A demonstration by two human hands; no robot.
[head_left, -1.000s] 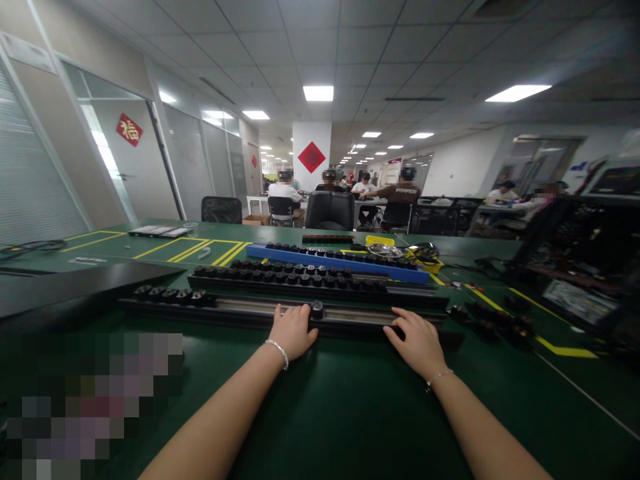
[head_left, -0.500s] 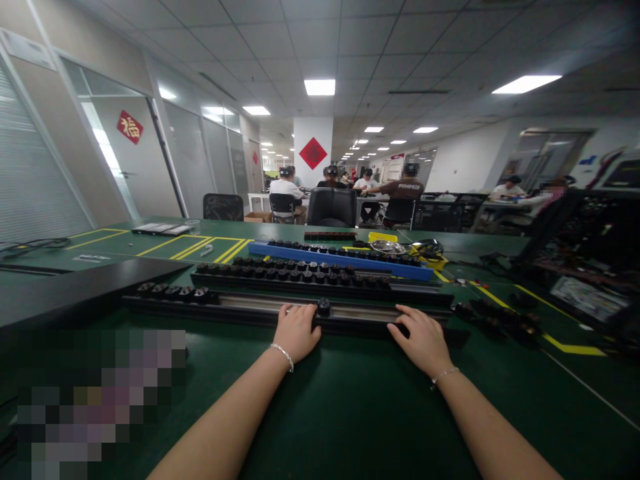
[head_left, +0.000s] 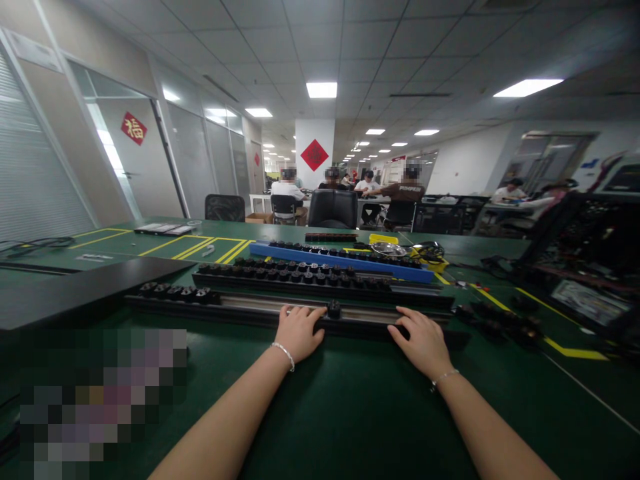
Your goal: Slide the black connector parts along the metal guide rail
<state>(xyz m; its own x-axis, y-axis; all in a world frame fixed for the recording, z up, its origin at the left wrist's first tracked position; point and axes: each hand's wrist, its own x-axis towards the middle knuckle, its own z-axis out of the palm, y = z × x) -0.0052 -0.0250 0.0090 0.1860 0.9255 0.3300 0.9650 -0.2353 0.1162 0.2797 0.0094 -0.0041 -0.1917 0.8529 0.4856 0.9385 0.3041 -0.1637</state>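
Both hands down on the near black rail (head_left: 240, 308), which lies L-to-R across the green table (head_left: 350, 407) right in front of the person. Left hand (head_left: 299, 331) rests on the rail's front edge, fingers (head_left: 295, 311) held close together and lightly bent, thumb just beside a small black slider (head_left: 334, 309) sitting on the rail; can't tell if thumb and slider touch. Right hand (head_left: 423, 341) lies flat further along the rail, fingers (head_left: 406, 316) a bit spread, gripping nothing. A cluster of black knobs (head_left: 175, 292) sits at the rail's L end. Behind it, a second black rail (head_left: 300, 275) is packed w/ knobs, then a blue rail (head_left: 340, 260) beyond that. A metal bowl (head_left: 387, 249) and yellow box (head_left: 383, 238) are near the blue rail's R end. A black panel (head_left: 90, 283) lies on the table's L side, an open computer case (head_left: 585, 267) on the R. Yellow lines (head_left: 200, 247) mark the table top. Rm is a big open office: black chair (head_left: 333, 209) at the table's far edge, people seated at tables behind it, a red diamond sign (head_left: 315, 155) on a white pillar, another red sign (head_left: 133, 128) on the L door, ceiling panel lights (head_left: 321, 89) on.
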